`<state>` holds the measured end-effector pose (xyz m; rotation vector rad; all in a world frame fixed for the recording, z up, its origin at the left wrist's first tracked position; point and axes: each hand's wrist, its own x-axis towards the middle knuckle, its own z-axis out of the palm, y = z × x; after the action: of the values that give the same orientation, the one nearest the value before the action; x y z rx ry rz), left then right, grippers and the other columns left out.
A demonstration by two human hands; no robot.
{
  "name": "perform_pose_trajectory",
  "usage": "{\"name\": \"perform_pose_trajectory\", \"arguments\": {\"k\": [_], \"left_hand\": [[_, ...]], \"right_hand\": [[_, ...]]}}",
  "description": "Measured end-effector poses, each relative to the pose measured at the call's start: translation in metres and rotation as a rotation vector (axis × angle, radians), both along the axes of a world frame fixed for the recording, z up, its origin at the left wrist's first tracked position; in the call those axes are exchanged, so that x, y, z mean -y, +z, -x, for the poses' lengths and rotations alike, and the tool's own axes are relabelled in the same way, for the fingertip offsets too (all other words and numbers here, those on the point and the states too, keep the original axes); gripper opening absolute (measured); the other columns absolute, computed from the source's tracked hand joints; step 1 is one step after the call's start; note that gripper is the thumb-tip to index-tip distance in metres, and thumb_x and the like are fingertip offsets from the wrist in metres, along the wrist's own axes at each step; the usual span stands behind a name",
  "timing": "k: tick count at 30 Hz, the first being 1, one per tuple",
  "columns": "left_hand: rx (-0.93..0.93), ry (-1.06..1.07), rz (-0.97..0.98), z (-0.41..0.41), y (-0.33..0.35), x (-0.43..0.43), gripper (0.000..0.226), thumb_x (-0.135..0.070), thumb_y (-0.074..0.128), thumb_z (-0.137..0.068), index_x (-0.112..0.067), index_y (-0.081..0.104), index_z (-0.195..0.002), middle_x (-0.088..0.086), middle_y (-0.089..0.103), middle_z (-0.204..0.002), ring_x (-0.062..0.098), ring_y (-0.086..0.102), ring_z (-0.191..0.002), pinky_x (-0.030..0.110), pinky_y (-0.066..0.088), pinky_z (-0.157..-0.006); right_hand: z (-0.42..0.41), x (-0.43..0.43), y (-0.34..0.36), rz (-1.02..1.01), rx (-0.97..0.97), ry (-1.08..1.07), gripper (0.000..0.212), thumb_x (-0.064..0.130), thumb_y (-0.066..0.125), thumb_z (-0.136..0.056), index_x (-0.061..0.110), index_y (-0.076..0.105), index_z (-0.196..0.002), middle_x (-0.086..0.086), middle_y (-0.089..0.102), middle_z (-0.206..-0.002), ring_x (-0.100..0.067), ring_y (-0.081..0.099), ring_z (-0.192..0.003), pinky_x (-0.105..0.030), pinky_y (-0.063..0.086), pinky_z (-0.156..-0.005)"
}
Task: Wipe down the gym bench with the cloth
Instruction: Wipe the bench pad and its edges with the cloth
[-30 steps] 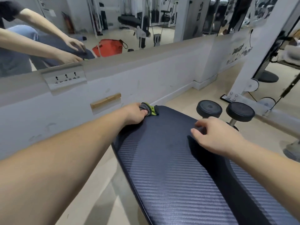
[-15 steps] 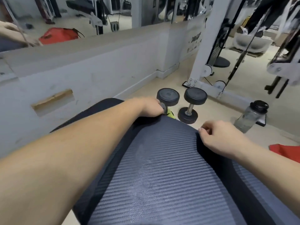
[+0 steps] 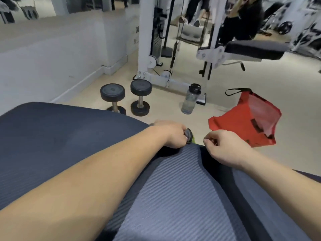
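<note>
The dark blue ribbed gym bench (image 3: 175, 197) fills the lower half of the view. My left hand (image 3: 172, 134) rests at the bench's far right edge, closed on a small grey and lime-green cloth (image 3: 189, 136) that pokes out past the fingers. Most of the cloth is hidden inside the fist. My right hand (image 3: 224, 148) lies just to the right, fingers curled, gripping the bench's black side edge.
Two black dumbbells (image 3: 126, 98) stand on the floor beyond the bench. A clear water bottle (image 3: 190, 100) and a red bag (image 3: 250, 119) sit to their right. A white cable machine (image 3: 156, 49), another bench (image 3: 253, 48) and a seated person (image 3: 243, 20) are farther back.
My left hand has swept the cloth across the bench from the wall side to the right edge, close to my right hand. The view has swung right, toward the bag and bottle.
</note>
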<state>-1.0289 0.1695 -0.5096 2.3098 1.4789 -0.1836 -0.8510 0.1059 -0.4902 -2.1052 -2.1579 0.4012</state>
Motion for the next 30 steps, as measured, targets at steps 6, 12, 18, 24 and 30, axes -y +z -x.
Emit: {"name": "perform_pose_trajectory", "arguments": {"k": [6, 12, 18, 24, 30], "left_hand": [[0.004, -0.028, -0.033, -0.095, -0.006, 0.027, 0.031, -0.041, 0.041, -0.098, -0.033, 0.056, -0.124, 0.0, 0.063, -0.132, 0.029, 0.057, -0.122, 0.039, 0.043, -0.097], [0.056, -0.017, -0.098, -0.188, -0.013, 0.055, 0.01, -0.038, 0.039, -0.097, -0.036, 0.048, -0.099, 0.003, 0.067, -0.123, 0.031, 0.058, -0.116, 0.039, 0.036, -0.084], [0.054, -0.068, -0.163, -0.279, -0.022, 0.075, 0.025, -0.039, 0.038, -0.1, -0.028, 0.054, -0.116, 0.005, 0.064, -0.129, 0.034, 0.053, -0.12, 0.046, 0.035, -0.092], [0.063, -0.143, -0.126, -0.393, -0.022, 0.087, 0.028, -0.041, 0.039, -0.099, -0.027, 0.053, -0.118, 0.008, 0.065, -0.13, 0.037, 0.057, -0.121, 0.045, 0.042, -0.093], [0.077, -0.24, -0.119, -0.497, -0.026, 0.101, 0.034, -0.043, 0.039, -0.097, -0.028, 0.052, -0.124, 0.01, 0.063, -0.134, 0.039, 0.057, -0.123, 0.048, 0.045, -0.1]], "right_hand": [[-0.119, 0.072, 0.007, 0.014, -0.049, -0.187, 0.022, 0.033, 0.055, -0.096, 0.023, 0.072, -0.087, 0.005, 0.07, -0.083, -0.022, 0.063, -0.084, -0.037, 0.053, -0.076], [-0.206, 0.131, 0.009, -0.02, -0.135, -0.346, 0.018, 0.037, 0.057, -0.096, 0.027, 0.071, -0.089, 0.01, 0.07, -0.082, -0.011, 0.064, -0.081, -0.032, 0.052, -0.075], [-0.28, 0.158, -0.004, -0.065, -0.16, -0.393, 0.022, 0.042, 0.056, -0.096, 0.029, 0.073, -0.1, 0.011, 0.066, -0.098, -0.013, 0.063, -0.095, -0.038, 0.054, -0.087], [-0.371, 0.177, -0.004, -0.108, -0.159, -0.66, 0.042, 0.05, 0.049, -0.093, 0.025, 0.067, -0.121, -0.005, 0.066, -0.126, -0.029, 0.06, -0.119, -0.044, 0.053, -0.096], [-0.437, 0.218, -0.029, -0.083, -0.254, -0.875, 0.039, 0.038, 0.045, -0.099, 0.017, 0.06, -0.128, -0.007, 0.065, -0.126, -0.031, 0.058, -0.12, -0.04, 0.049, -0.094]]}}
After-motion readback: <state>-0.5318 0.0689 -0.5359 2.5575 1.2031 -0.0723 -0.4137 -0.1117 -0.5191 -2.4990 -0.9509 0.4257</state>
